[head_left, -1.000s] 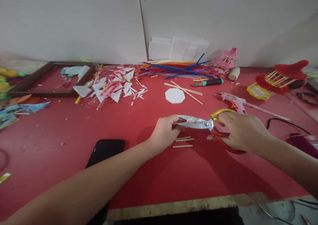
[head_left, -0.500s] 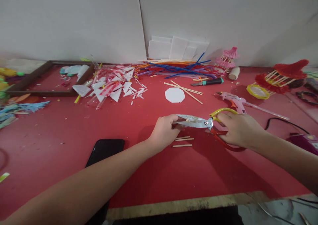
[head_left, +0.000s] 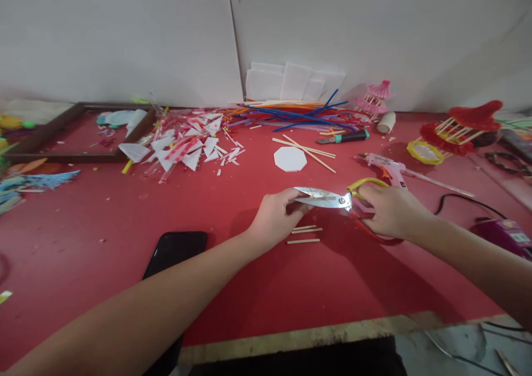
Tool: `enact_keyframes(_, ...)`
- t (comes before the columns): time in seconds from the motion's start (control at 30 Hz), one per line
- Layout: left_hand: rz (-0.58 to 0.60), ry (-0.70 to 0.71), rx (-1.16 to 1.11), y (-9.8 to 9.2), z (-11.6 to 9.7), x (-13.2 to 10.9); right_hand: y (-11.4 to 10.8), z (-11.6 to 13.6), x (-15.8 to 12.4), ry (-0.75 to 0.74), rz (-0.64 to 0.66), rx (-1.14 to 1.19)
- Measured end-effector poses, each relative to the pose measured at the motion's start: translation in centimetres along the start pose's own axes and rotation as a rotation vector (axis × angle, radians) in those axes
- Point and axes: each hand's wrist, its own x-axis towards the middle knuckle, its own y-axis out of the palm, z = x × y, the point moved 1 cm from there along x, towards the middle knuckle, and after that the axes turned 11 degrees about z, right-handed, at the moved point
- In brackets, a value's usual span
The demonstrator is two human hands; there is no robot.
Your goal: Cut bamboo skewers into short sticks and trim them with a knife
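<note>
A: Where are the metal scissors w/ one yellow, one red handle [head_left: 327, 200]?
B: Held over the red tabletop [head_left: 266, 304], blades slightly parted. Handles are gripped by the R hand [head_left: 393, 211]; the L hand [head_left: 271, 216] is curled at the blade tips, but whether anything's pinched can't be told.
A: Handling?
B: Prob. stiff, fairly light, slick blades; best held by the loops, edges avoided.
A: Nearby?
B: Three short, pale wooden sticks [head_left: 303, 241] on the near side; flat white octagon [head_left: 290, 159] beyond.
</note>
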Motion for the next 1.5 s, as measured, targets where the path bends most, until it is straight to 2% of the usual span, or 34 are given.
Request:
enact_keyframes(0.23, -0.091, 0.003, 0.002, -1.2, -0.7, 0.0, -1.9, 0.3, 2.3, -0.079, -0.025, 0.086)
enact_keyframes(0.43, -0.086, -0.015, -0.062, -2.0, -0.5, -0.6, -1.1, 1.2, 3.0, -0.179, -0.036, 0.278)
enact_keyframes(0.53, -0.012, -0.027, -0.168, -2.0, -0.8, -0.7, -0.5, 1.4, 2.6, -0.239, -0.008, 0.383)
enact_keyframes(0.7, 0.219, 0.008, -0.474, -2.2, -1.9, -0.8, 0.1, 1.5, 1.7, -0.296, 0.004, 0.493)
enact_keyframes(0.83, 0.290, 0.013, -0.539, -2.3, -2.3, -1.0, 0.2, 1.5, 1.4, -0.282, -0.027, 0.526)
enact_keyframes(0.93, 0.293, 0.009, -0.481, -2.2, -2.4, -1.2, 0.1, 1.5, 1.2, -0.266, -0.063, 0.599)
enact_keyframes(1.0, 0.251, 0.018, -0.393, -2.1, -2.3, -1.3, 0.1, 1.4, 1.1, -0.227, -0.104, 0.671)
enact_keyframes(1.13, 0.127, 0.033, 0.069, -2.2, -1.7, -1.3, 0.2, 1.1, 0.9, -0.117, -0.185, 0.817)
enact_keyframes(1.2, 0.106, 0.051, 0.287, -2.1, -1.3, -1.2, 0.2, 1.0, 0.9, -0.060, -0.224, 0.843)
enact_keyframes(1.37, 0.242, 0.050, 0.555, -1.6, -0.6, -1.2, 0.2, 1.1, 1.0, -0.031, -0.252, 0.907)
enact_keyframes(1.5, 0.260, 0.049, 0.553, -1.1, -1.2, -1.5, 0.5, 1.2, 1.2, -0.004, -0.225, 0.908)
